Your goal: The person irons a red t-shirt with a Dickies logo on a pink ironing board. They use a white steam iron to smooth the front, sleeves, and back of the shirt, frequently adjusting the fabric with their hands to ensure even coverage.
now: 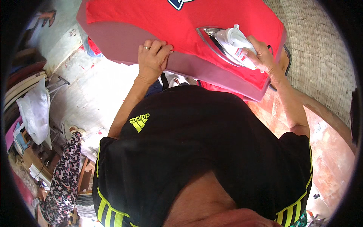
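A red garment [151,17] with a dark blue and white print at the top lies spread over the mauve-covered ironing board [113,43]. My right hand [262,56] is wrapped round the handle of a white iron [232,41]. Its metal soleplate points to the upper left and rests on the red cloth, near the board's right end. My left hand [154,56], with a ring on one finger, lies at the garment's near edge. Its fingers are curled over the cloth there and look closed on it; the fingertips are partly hidden.
Woven matting [317,49] covers the surface beyond the board on the right. At the left are stacked items with a white plastic bag [36,109]. Another person's patterned trouser leg [64,178] shows at the lower left. Red cloth [219,89] hangs below the board.
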A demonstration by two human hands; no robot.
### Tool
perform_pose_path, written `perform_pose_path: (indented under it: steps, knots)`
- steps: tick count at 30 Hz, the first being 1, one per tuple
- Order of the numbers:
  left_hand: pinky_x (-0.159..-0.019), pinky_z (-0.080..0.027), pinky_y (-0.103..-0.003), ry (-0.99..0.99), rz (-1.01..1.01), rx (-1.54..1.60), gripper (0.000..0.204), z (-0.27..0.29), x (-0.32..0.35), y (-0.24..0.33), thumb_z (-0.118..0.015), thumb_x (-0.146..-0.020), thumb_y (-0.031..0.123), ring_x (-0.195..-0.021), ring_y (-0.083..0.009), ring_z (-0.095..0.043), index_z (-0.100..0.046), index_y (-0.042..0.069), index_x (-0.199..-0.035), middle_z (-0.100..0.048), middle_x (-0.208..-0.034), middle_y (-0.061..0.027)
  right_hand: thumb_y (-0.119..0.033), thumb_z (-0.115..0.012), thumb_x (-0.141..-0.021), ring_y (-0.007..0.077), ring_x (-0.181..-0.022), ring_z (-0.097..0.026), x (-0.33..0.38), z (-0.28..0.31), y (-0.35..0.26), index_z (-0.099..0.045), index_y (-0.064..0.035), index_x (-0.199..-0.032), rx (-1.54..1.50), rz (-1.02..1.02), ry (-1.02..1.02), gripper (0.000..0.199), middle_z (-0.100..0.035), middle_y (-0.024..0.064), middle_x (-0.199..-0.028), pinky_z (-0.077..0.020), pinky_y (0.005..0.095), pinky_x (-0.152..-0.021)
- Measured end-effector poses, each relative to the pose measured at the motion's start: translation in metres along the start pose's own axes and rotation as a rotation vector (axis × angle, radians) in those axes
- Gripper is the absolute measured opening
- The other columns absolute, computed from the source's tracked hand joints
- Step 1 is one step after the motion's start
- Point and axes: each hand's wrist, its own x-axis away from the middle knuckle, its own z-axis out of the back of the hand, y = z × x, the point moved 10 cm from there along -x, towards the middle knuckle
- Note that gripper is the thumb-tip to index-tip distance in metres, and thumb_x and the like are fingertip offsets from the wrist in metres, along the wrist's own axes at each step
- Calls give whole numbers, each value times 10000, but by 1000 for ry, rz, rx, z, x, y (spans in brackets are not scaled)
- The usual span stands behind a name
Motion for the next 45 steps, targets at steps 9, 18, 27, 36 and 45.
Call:
perform_pose_path:
  steps: [9, 18, 27, 36, 45]
  knots:
    - [-731, -382, -362, -30, -60, -24, 223, 4, 3, -5, -729, -753, 113, -915, -188, -570, -725, 189, -962, -595, -915, 38, -255, -682, -922, 351, -774, -701, 10, 8, -6, -538, -1, -1224, 51, 217, -110, 420, -659, 194, -889, -534, 382, -677]
    - [-746, -440, -351, 46, -91, 43, 258, 2, 7, 2, -784, -711, 68, -878, -191, -613, -728, 172, -940, -629, -891, 28, -233, -686, -910, 392, -748, -673, -18, -15, -48, -531, 22, -1162, 53, 441, -189, 391, -638, 202, -868, -517, 430, -634]
    - [-759, -517, -347, 65, -38, 133, 243, 3, 6, 7, -761, -710, -26, -873, -233, -646, -732, 89, -923, -668, -896, -39, -256, -657, -922, 413, -712, -643, -32, -31, -75, -533, -8, -1041, 67, 516, -294, 302, -618, 199, -806, -493, 452, -602]
    - [-855, -492, -455, 368, 196, -237, 276, 64, -17, -60, -729, -863, 208, -1009, -353, -610, -685, 44, -1081, -648, -1055, -158, -332, -612, -949, 420, -693, -638, -25, -37, -63, -528, -32, -1011, 92, 364, -238, 318, -602, 196, -712, -487, 477, -606]
    - [-840, -486, -493, 186, 446, -661, 667, 77, -79, -161, -722, -804, 566, -1011, -389, -617, -646, 4, -1156, -673, -1063, -181, -294, -592, -995, 244, -670, -673, 46, -36, -16, -559, -11, -1083, -330, -100, 159, 299, -623, 193, -733, -496, 383, -618]
